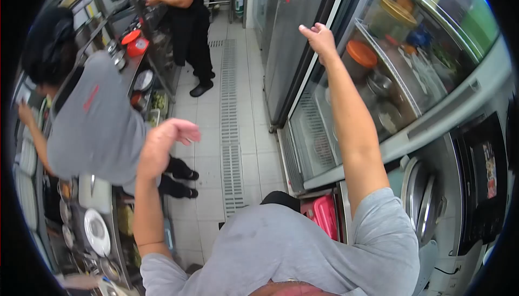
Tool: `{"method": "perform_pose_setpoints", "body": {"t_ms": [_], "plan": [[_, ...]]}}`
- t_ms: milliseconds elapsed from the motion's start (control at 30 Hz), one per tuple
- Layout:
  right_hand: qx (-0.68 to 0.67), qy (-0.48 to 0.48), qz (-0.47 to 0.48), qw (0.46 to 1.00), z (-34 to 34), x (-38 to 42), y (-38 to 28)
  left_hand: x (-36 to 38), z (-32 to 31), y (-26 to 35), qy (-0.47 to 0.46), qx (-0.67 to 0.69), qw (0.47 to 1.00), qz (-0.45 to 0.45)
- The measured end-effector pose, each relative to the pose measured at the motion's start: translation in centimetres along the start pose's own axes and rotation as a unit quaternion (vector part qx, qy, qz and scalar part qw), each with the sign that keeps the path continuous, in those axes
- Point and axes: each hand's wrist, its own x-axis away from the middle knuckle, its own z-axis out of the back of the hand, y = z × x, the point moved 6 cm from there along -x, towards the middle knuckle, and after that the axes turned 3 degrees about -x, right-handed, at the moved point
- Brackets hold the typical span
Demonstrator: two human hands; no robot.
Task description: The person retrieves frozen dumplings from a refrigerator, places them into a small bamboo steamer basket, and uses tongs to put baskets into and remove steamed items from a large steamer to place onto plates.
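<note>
My left hand is raised at mid-height over the aisle, bare, with its fingers stretched out and nothing in them. In the view it overlaps the back of a person in a grey shirt. My right hand reaches forward on a straight arm, thumb held out from the fingers, and it shows no object. It is nearest to the glass-door fridge, overlapping the frame beside a grey steel door. Behind the glass stand a tub with an orange lid and a yellow-lidded container.
A second person in black stands farther up the aisle. A floor drain grate runs along the tiles. On the left counter are a red kitchen scale and a white plate. Round metal trays stand at the right.
</note>
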Motion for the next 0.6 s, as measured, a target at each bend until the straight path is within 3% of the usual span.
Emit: {"method": "perform_pose_setpoints", "body": {"t_ms": [167,233,300,400,500,600], "plan": [[0.176,0.107,0.060,0.977,-2.9,-10.8,6.2,-12.4,-0.3,-9.7,-0.068,-0.090,0.991,0.073],[0.221,0.266,0.158,0.925,-4.0,-13.7,9.6,-16.4,1.0,-14.5,-0.065,-0.094,0.989,0.094],[0.186,0.311,0.169,0.917,-3.8,-13.7,10.2,-20.3,1.9,-18.7,-0.062,-0.038,0.986,0.150],[0.141,0.247,0.194,0.939,-2.8,-13.6,10.3,-29.1,2.4,-24.2,-0.068,-0.002,0.982,0.176],[0.034,0.192,0.172,0.966,-3.4,-14.2,10.3,-40.8,0.7,-25.8,-0.083,0.004,0.986,0.145],[-0.095,0.013,0.158,0.983,-7.6,-14.2,9.0,-51.7,-1.2,-29.0,-0.088,0.033,0.984,0.150]]}}
